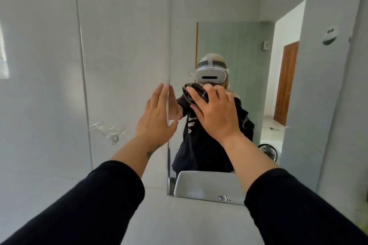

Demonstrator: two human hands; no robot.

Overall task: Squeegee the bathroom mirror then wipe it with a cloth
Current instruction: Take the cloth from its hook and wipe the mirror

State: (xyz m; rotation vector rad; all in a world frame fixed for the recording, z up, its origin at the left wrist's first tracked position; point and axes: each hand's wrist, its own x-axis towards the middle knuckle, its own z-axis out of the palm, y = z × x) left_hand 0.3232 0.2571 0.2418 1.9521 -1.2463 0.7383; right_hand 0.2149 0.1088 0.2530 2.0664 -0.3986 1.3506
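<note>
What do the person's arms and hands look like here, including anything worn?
Both arms wear black long sleeves pushed up, leaving the forearms bare. The left hand and right hand are gloveless, with no rings visible. A small dark marking, likely a tattoo, sits near the left wrist.

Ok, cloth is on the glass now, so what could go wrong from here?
1. The left hand lies flat, bare, at the mirror's left edge; it may leave prints on the glass, or catch on that edge.
2. The dark cloth is bunched small under the right hand, so bare fingers may smear the mirror.
</note>
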